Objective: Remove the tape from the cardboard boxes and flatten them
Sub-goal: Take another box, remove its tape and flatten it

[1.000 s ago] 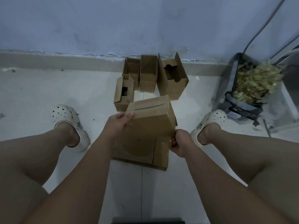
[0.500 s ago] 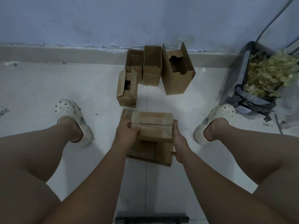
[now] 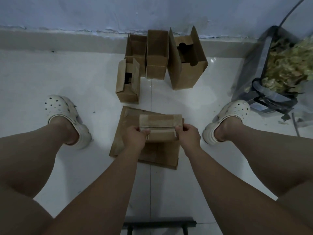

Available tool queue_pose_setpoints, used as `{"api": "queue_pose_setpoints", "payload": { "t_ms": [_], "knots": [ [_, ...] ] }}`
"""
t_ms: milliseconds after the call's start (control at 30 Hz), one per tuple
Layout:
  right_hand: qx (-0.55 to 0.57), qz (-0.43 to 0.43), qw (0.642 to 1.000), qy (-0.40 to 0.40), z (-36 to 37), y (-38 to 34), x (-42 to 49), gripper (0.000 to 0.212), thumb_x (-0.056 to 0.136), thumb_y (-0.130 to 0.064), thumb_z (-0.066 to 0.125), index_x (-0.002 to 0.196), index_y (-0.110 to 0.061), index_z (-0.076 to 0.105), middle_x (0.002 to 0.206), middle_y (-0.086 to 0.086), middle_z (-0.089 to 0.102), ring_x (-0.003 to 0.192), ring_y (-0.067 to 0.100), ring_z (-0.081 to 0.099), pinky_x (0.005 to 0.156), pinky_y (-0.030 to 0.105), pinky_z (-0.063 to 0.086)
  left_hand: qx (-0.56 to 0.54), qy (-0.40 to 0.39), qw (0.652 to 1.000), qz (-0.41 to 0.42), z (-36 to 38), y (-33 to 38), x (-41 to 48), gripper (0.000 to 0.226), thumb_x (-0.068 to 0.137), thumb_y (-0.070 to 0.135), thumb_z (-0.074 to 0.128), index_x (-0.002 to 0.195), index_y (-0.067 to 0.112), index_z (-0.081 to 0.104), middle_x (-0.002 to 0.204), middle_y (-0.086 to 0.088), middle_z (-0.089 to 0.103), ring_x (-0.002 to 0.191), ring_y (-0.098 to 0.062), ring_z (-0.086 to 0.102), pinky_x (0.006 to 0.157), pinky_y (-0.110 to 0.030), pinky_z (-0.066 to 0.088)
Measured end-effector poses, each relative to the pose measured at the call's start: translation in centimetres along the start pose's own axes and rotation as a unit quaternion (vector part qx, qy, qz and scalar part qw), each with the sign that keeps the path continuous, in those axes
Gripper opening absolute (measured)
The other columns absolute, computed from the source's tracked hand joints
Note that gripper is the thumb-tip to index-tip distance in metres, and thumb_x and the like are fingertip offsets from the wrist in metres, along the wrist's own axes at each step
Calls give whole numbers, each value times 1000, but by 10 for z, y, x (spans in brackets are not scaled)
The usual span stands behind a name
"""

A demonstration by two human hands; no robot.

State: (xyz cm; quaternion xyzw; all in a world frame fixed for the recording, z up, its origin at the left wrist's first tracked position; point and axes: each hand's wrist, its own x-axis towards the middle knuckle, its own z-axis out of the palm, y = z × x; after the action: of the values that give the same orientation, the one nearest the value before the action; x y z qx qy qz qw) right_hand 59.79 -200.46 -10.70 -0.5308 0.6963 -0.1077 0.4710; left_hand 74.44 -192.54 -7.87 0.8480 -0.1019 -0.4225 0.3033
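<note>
- Floor [image 3: 50,73] of pale tile fills most of the frame and meets a bluish wall [image 3: 84,11] along the top.
- Dark plastic bag [image 3: 250,68] stands at the right edge, with pale shredded scraps [image 3: 288,65] showing in its mouth.
- Flattened cardboard [image 3: 122,141] lies on the floor at centre frame, between the person's feet.
- Four open boxes stand near the wall at upper centre. The tall box [image 3: 186,77] is rightmost, with its flaps up. The middle box [image 3: 156,70] is just left of it, the rear box [image 3: 135,46] is further left, and the small box [image 3: 127,92] is in front.
- Taped box [image 3: 160,122] is at centre frame, over the flattened cardboard. Whether it rests on it or is lifted cannot be told.
- White clogs are on both feet, the left clog [image 3: 62,111] and the right clog [image 3: 232,114], one on either side of the cardboard.
- Left hand [image 3: 136,135] grips the left end of the taped box, with its fingers curled around it.
- Right hand [image 3: 188,134] grips the right end of the taped box in the same way.
- Tape [image 3: 160,117] runs as a pale strip along the top face of the taped box, between the two hands.
</note>
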Motion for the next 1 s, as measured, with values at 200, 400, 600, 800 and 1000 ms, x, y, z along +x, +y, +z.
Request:
{"api": "queue_pose_setpoints", "payload": {
  "t_ms": [200, 400, 600, 800, 1000],
  "knots": [
    [9, 23, 1000, -10, 0, -3, 14, 26, 92, -22, 61, 114, -11, 68, 85, -3, 65, 77, 13, 59, 62, 23, 45, -44, -14, 998, -43, 4, 6, 5, 22, 86, 26, 70, 98, 7, 64, 86, -1, 59, 79, -15, 54, 61, -22, 37],
    [109, 101, 985, -84, -10, -1, 21, 29, 89, -12, 68, 117, -6, 64, 113, 8, 68, 106, 24, 64, 99, 40, 50, -135, -58, 988, -50, 1, -3, 6, 15, 86, 14, 68, 95, 4, 65, 88, -6, 64, 84, -18, 59, 63, -20, 41],
    [147, 132, 974, -107, -16, 0, 27, 18, 84, -4, 72, 101, -4, 67, 108, 14, 69, 106, 29, 64, 104, 44, 47, -124, -44, 990, -49, 6, 1, 10, 37, 84, 11, 71, 114, 2, 51, 111, -11, 57, 107, -25, 55, 94, -35, 45],
    [185, 116, 971, -100, -15, 3, 26, 9, 83, -3, 74, 87, -8, 68, 95, 10, 72, 97, 26, 68, 99, 42, 51, -10, -3, 1000, -8, 7, 1, 13, 20, 86, 23, 69, 72, 19, 55, 73, 4, 57, 65, -7, 50, 53, -20, 35],
    [204, 120, 967, -96, -16, 2, 26, 12, 82, -2, 75, 85, -10, 66, 100, 13, 70, 101, 28, 67, 100, 42, 50, -1, 57, 998, 20, 12, -2, 7, 14, 84, 23, 71, 77, 14, 63, 66, 9, 49, 59, 0, 42, 49, -18, 28]
  ]
}}
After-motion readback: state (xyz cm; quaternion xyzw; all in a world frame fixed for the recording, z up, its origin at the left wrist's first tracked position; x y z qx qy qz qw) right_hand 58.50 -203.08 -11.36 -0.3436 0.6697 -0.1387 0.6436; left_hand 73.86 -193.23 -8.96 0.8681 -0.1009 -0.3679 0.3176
